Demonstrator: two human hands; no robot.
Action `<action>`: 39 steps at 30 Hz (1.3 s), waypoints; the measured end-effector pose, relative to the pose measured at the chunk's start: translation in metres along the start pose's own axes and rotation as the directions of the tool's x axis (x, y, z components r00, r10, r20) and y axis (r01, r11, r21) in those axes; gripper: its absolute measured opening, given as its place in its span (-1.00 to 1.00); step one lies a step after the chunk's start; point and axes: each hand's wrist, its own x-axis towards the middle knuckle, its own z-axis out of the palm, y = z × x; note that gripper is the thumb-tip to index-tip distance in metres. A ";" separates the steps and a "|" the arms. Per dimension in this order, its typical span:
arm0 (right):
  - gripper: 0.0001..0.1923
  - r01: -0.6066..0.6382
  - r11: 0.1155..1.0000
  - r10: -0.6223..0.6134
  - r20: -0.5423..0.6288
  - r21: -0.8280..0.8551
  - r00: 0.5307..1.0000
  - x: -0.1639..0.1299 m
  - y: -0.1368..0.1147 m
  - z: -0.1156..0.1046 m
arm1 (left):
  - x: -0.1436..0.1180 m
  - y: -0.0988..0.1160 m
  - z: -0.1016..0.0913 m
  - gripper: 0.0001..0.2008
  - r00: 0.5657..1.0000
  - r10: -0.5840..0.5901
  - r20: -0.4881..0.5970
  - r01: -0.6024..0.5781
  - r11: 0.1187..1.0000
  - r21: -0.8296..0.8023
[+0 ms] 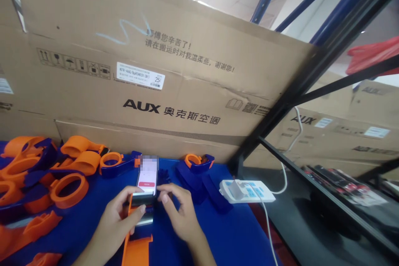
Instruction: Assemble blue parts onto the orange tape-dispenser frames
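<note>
A smartphone [147,174] lies on the blue table cover, its screen lit with a red button low on it. Just in front of it, my left hand [123,212] is closed on an orange tape dispenser [136,251], thumb across the dark and silvery part at its far end. That end overlaps the lower part of the phone. My right hand [181,212] is beside the phone's right edge, index finger and thumb bent close together. Whether anything small is between them is hidden.
Orange and blue tape dispensers [70,189] pile up at the left; another dispenser [199,162] sits behind blue pieces [215,191]. A white power strip [247,191] with cables stands at the right edge. A large cardboard box [174,87] walls the back, beside a black rack post [274,112].
</note>
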 end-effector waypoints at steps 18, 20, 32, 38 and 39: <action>-0.53 0.222 0.936 -0.216 0.053 -0.274 0.975 -0.010 0.006 0.026 | -0.007 0.009 0.010 -0.53 0.998 -0.066 0.017 0.067 0.994 -0.086; -0.57 0.229 0.923 -0.226 0.045 -0.310 0.973 -0.013 0.005 0.029 | -0.006 0.008 0.011 -0.57 0.999 -0.045 -0.016 0.043 0.995 -0.089; -0.58 0.265 0.836 -0.256 0.086 -0.481 0.963 -0.021 0.001 0.043 | -0.005 0.002 0.010 -0.57 0.992 -0.042 -0.122 0.026 0.992 -0.125; -0.58 0.260 0.834 -0.247 0.092 -0.486 0.965 -0.023 0.002 0.044 | -0.004 0.000 0.009 -0.59 0.994 -0.063 -0.091 0.052 0.992 -0.116; -0.58 0.259 0.837 -0.246 0.092 -0.481 0.965 -0.023 0.003 0.044 | -0.004 0.000 0.009 -0.60 0.993 -0.067 -0.092 0.055 0.991 -0.125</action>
